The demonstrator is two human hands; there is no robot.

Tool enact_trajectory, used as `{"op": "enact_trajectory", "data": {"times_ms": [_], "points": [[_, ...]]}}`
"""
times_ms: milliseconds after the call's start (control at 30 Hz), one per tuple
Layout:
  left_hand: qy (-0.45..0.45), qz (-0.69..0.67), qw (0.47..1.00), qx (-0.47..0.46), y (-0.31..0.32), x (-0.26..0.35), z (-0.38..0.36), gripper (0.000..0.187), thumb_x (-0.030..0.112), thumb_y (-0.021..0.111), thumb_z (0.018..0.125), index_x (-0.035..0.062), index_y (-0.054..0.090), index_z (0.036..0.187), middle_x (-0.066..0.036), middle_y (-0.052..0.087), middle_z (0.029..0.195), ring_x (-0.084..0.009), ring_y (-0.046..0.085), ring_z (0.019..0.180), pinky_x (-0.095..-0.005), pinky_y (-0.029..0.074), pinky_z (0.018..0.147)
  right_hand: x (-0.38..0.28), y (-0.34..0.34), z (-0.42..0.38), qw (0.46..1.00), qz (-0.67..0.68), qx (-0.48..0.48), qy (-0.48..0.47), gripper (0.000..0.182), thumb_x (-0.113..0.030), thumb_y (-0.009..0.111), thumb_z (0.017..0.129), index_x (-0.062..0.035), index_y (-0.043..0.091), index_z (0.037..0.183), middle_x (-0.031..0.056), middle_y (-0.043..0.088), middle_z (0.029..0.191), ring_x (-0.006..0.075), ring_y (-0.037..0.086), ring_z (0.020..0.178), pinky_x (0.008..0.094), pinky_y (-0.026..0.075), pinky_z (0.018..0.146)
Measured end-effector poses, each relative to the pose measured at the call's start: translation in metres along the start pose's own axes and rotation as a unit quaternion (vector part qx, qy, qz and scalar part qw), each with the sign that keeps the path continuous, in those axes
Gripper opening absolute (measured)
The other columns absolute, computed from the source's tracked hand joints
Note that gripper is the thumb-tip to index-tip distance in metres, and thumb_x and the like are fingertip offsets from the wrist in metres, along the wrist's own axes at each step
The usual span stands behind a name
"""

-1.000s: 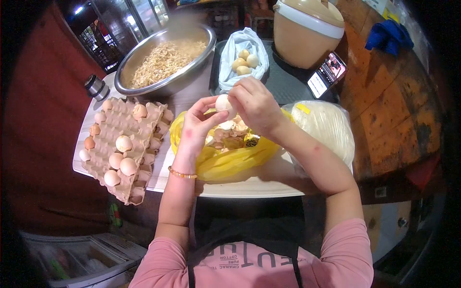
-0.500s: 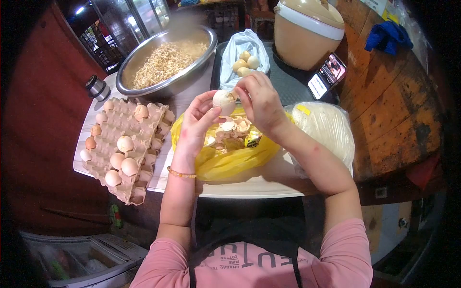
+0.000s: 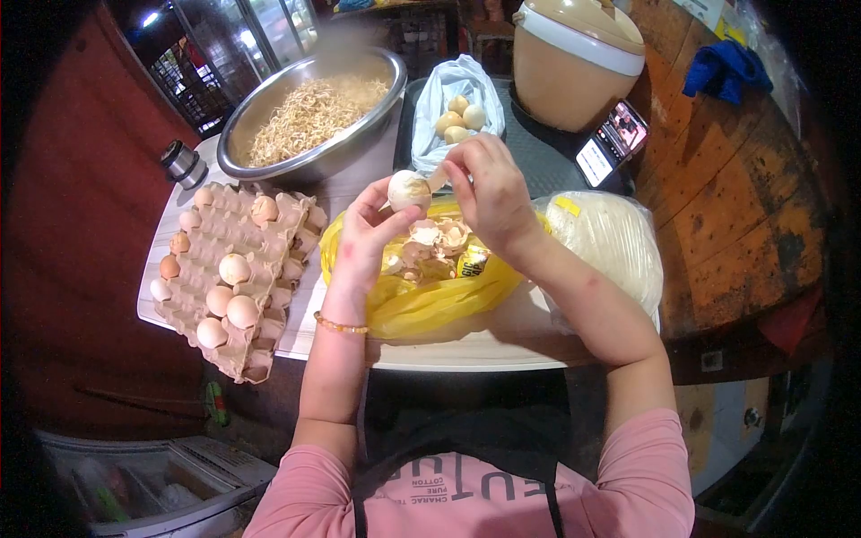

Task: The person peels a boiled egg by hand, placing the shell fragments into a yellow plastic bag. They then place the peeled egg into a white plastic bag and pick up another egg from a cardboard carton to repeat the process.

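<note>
A partly peeled egg (image 3: pixel 409 191) is held in the fingers of my left hand (image 3: pixel 369 224), over a yellow plastic bag (image 3: pixel 408 309). My right hand (image 3: pixel 491 184) is beside the egg, its thumb and forefinger pinched on a small pale piece of shell or membrane (image 3: pixel 439 177). Broken shells (image 3: pixel 435 247) lie inside the yellow bag. Behind my hands, several eggs (image 3: pixel 456 117) rest in a light blue plastic bag (image 3: pixel 429 99). On the left, a cardboard egg tray (image 3: pixel 215 231) carries several whole eggs.
A large metal bowl (image 3: pixel 240 157) of sprouts stands at the back left, with a black and silver object (image 3: pixel 183 165) beside it. On the right are a wrapped white bundle (image 3: pixel 610 255), a propped phone (image 3: pixel 612 143) and a beige lidded container (image 3: pixel 574 72).
The egg has shifted slightly left and turned, showing a yellowish patch. My right fingers have pulled a little away from it with the pale piece.
</note>
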State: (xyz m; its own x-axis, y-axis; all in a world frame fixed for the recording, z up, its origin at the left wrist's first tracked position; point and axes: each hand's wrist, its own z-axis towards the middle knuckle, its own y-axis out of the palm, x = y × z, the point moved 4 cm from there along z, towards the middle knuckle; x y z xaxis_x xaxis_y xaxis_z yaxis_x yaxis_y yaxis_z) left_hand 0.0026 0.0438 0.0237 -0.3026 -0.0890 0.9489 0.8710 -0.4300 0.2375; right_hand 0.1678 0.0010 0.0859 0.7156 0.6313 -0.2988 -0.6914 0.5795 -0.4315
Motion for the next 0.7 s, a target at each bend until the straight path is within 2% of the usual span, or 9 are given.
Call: {"op": "enact_trajectory", "data": {"times_ms": [133,200,333,533,600,633,700], "points": [[0.015,-0.02,1.0,0.012,-0.001,0.003,0.0,0.046,0.004,0.069,0.082,-0.0027,0.05,0.123,-0.009,0.066,0.106,-0.0131,0.063,0.091,-0.0228,0.047,0.072,0.003,-0.004,0.002,1.0,-0.004,0.006,0.008,0.009,-0.002,0.061,0.083,-0.002,0.052,0.086,0.0145,0.053,0.085,0.0338,0.053,0.084,0.0419,0.044,0.076],[0.016,-0.028,0.999,0.006,-0.006,0.0,0.002,0.042,0.006,0.062,0.087,-0.0013,0.048,0.125,-0.011,0.066,0.106,-0.0167,0.065,0.09,-0.0238,0.048,0.071,0.003,-0.005,0.003,1.0,-0.011,0.02,-0.005,0.009,-0.002,0.061,0.083,-0.002,0.052,0.086,0.0146,0.053,0.086,0.0339,0.053,0.084,0.042,0.044,0.077],[0.014,-0.034,0.999,-0.002,-0.01,-0.001,0.002,0.04,0.011,0.06,0.089,-0.0014,0.048,0.125,-0.013,0.065,0.108,-0.0169,0.065,0.089,-0.0239,0.048,0.072,0.003,-0.007,0.004,1.0,-0.012,0.021,-0.008,0.009,-0.003,0.061,0.083,-0.0019,0.052,0.086,0.0147,0.053,0.086,0.0341,0.053,0.084,0.042,0.044,0.077],[0.017,-0.16,0.986,-0.047,-0.015,0.006,0.002,0.038,0.02,0.052,0.093,-0.0008,0.048,0.125,-0.019,0.061,0.118,-0.0162,0.064,0.086,-0.0244,0.05,0.076,0.015,-0.013,0.006,0.999,-0.035,0.038,0.007,0.007,-0.005,0.06,0.084,-0.0018,0.054,0.086,0.0148,0.055,0.086,0.0338,0.055,0.084,0.0425,0.044,0.076],[0.024,-0.164,0.985,-0.039,-0.018,0.006,0.003,0.039,0.022,0.05,0.094,0.0001,0.048,0.126,-0.021,0.06,0.12,-0.0157,0.064,0.086,-0.0244,0.05,0.078,0.014,-0.009,0.007,0.999,-0.007,-0.042,-0.018,0.008,-0.009,0.061,0.085,-0.0035,0.056,0.081,0.0128,0.057,0.084,0.0326,0.058,0.081,0.0426,0.046,0.074],[0.024,-0.164,0.985,-0.039,-0.017,0.007,0.003,0.039,0.022,0.05,0.094,0.0001,0.048,0.126,-0.021,0.06,0.12,-0.0157,0.064,0.086,-0.0244,0.05,0.078,0.013,-0.009,0.005,0.999,-0.008,-0.042,-0.018,0.008,-0.009,0.061,0.085,-0.0035,0.056,0.081,0.0128,0.057,0.084,0.0326,0.058,0.081,0.0426,0.046,0.074],[0.021,-0.168,0.985,-0.019,-0.014,0.008,0.003,0.034,0.015,0.058,0.091,-0.0004,0.049,0.119,-0.018,0.063,0.114,-0.0172,0.065,0.085,-0.0243,0.05,0.074,0.004,0.002,-0.002,0.979,-0.02,-0.184,-0.089,0.01,-0.009,0.064,0.084,-0.0023,0.058,0.08,0.0126,0.058,0.081,0.0326,0.058,0.078,0.0388,0.047,0.072]]}}
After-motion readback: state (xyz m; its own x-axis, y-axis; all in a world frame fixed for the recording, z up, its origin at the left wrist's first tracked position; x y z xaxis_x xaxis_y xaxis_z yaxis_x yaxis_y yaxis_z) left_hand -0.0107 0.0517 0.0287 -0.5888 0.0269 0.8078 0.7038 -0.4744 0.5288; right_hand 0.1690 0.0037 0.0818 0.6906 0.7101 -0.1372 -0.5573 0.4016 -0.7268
